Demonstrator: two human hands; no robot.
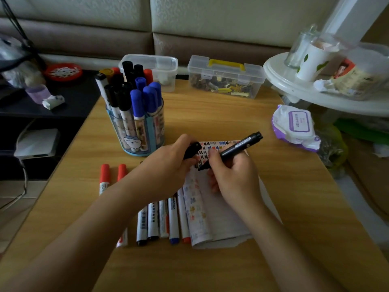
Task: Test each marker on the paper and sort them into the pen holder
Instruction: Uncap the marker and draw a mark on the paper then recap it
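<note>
- Nearest the camera: both forearms reaching in over the wooden table (210, 114), with a row of capped markers (160, 220) lying just left of the paper (223, 220).
- Right hand (235, 175) is wrapped around a black marker (235, 149), tip down on the paper.
- Left hand (168, 165) is pinching its black cap (192, 150), just left of the marker.
- Pen holder (136, 131) sits behind the paper to the left, already pretty full.
- The marker looks light, stiff, smooth plastic, so I'd grip mid-barrel.
</note>
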